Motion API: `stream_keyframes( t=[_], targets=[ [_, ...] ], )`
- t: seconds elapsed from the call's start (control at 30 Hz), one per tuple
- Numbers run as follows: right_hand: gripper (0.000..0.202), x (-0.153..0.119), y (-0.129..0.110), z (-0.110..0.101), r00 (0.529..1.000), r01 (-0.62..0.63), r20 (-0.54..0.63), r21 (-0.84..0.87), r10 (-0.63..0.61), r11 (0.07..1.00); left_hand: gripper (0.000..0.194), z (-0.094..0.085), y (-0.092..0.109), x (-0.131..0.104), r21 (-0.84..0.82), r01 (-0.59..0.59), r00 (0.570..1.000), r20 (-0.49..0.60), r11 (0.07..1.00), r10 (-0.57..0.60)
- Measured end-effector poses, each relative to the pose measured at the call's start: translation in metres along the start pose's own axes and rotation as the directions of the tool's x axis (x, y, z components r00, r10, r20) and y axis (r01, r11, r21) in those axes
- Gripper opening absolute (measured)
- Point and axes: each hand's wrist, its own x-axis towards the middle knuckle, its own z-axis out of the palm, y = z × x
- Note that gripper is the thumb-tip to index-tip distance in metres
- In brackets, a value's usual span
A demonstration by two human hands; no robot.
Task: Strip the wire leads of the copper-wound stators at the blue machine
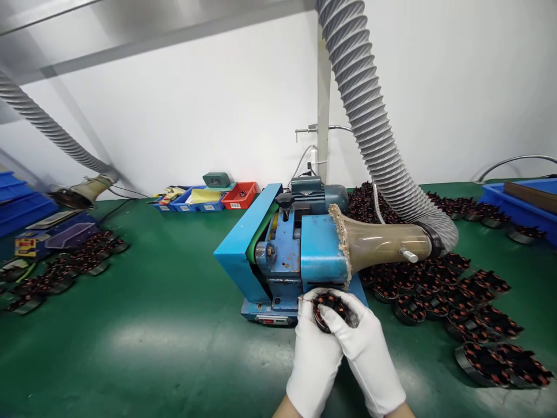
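— Where's the stator (333,302)?
— Between the left hand (314,351) and the right hand (366,339), above the counter (174,342), at the machine's (322,247) near edge.
— Touching the machine?
— Can't tell.
— And the grip?
— Both hands close around its sides, right thumb pressed on top.

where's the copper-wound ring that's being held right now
In the head view, the copper-wound ring is low and right of centre, between the left hand and right hand, just in front of the blue machine.
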Motion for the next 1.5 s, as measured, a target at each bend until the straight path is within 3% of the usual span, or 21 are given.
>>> stream_keyframes(
  t=[0.23, 0.47, 0.6, 0.63, 0.7, 0.8, 0.87, 0.93, 1.0, 1.07, 1.17, 1.33, 1.4, 1.5],
  targets=[
    [0.023, -0.015, 0.01, -0.006, 0.999, -0.011, -0.033, -0.053, 0.01, 0.999, 0.034, -0.01, -0.005, -0.019, 0.031, 0.044, 0.999, -0.011, 0.999, -0.044],
    [0.035, -0.056, 0.003, -0.03, 0.986, -0.161, 0.077, 0.256, 0.146, 0.953, 0.07, -0.04, -0.004, -0.047, 0.16, -0.056, 0.979, 0.204, 0.985, 0.023],
    [0.027, -0.056, -0.006, -0.038, 0.95, -0.309, 0.142, 0.269, 0.279, 0.912, 0.058, -0.043, 0.01, -0.048, 0.243, -0.194, 0.966, 0.216, 0.951, 0.142],
    [0.026, -0.056, -0.006, -0.039, 0.931, -0.361, 0.167, 0.306, 0.324, 0.881, 0.056, -0.043, 0.013, -0.048, 0.244, -0.164, 0.968, 0.224, 0.956, 0.109],
    [0.032, -0.054, -0.005, -0.043, 0.886, -0.464, 0.239, 0.414, 0.398, 0.783, 0.062, -0.04, 0.017, -0.047, 0.218, 0.02, 0.968, 0.24, 0.976, -0.073],
    [0.039, -0.053, -0.005, -0.053, 0.839, -0.544, 0.385, 0.552, 0.386, 0.632, 0.074, -0.037, 0.015, -0.044, 0.036, 0.309, 0.914, 0.264, 0.95, -0.307],
    [0.036, -0.052, -0.006, -0.06, 0.878, -0.477, 0.372, 0.623, 0.302, 0.62, 0.064, -0.037, 0.012, -0.04, -0.16, 0.414, 0.881, 0.319, 0.896, -0.35],
    [0.027, -0.05, -0.009, -0.064, 0.934, -0.348, 0.287, 0.601, 0.213, 0.719, 0.045, -0.04, 0.008, -0.037, -0.311, 0.499, 0.842, 0.396, 0.809, -0.367],
    [0.035, -0.047, -0.012, -0.063, 0.955, -0.24, 0.267, 0.423, 0.133, 0.874, 0.044, -0.047, 0.006, -0.037, -0.372, 0.536, 0.814, 0.467, 0.758, -0.346],
    [0.053, -0.043, -0.016, -0.058, 0.942, -0.142, 0.328, 0.189, 0.073, 0.972, 0.047, -0.054, 0.005, -0.04, -0.391, 0.53, 0.802, 0.52, 0.752, -0.295],
    [0.049, -0.037, -0.018, -0.051, 0.935, -0.024, 0.354, 0.002, 0.022, 1.0, 0.039, -0.062, 0.001, -0.043, -0.39, 0.518, 0.795, 0.548, 0.761, -0.261],
    [0.02, -0.031, -0.004, -0.049, 0.944, 0.225, 0.24, 0.033, -0.227, 0.974, 0.038, -0.064, 0.0, -0.039, -0.382, 0.592, 0.746, 0.593, 0.709, -0.303],
    [0.012, -0.031, 0.003, -0.047, 0.969, 0.208, 0.126, 0.07, -0.215, 0.976, 0.038, -0.059, 0.002, -0.036, -0.379, 0.612, 0.733, 0.601, 0.695, -0.318],
    [0.013, -0.033, 0.003, -0.041, 0.997, -0.075, 0.033, 0.325, 0.068, 0.943, 0.032, -0.048, 0.004, -0.036, -0.347, 0.656, 0.697, 0.621, 0.671, -0.36]
  ],
)
